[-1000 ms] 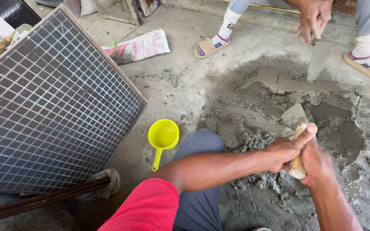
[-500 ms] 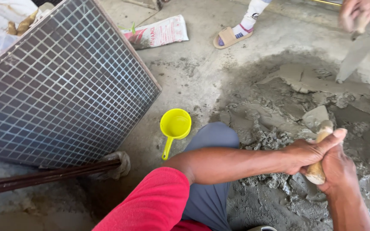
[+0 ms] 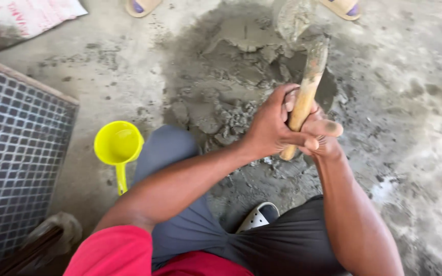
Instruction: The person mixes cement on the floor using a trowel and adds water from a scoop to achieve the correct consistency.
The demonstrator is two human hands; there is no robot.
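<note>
Mesh panel: a framed wire grid lying flat at the far left, well apart from the mix and clear of the tool's path.
Bag: a printed sack at top left on the bare floor, away from the work.
Scoop: a yellow plastic ladle-cup resting on the floor just beside the person's left knee, bowl upward, between the panel and the wet patch.
Step in hand: judged to be mixing mortar; the tool head sits in the grey pile with both hands on the handle.
Left hand: clenched round the wooden handle, fingers wrapped over its lower part.
Right hand: also clenched on the same handle, touching the left hand, thumb laid across the top.
Tool: a short hoe-like implement, handle tilted up and away; its mortar-coated blade is at the far edge of the pile.
Mortar pile: wet, lumpy, spread on the floor in front of the knees.
Next move, as judged: a pull of the blade toward the body through the lumps, keeping a firm two-handed hold.
Obstructions: the person's own sandalled foot lies close under the hands; another person's sandals stand at the pile's far edge, near the blade.
</note>
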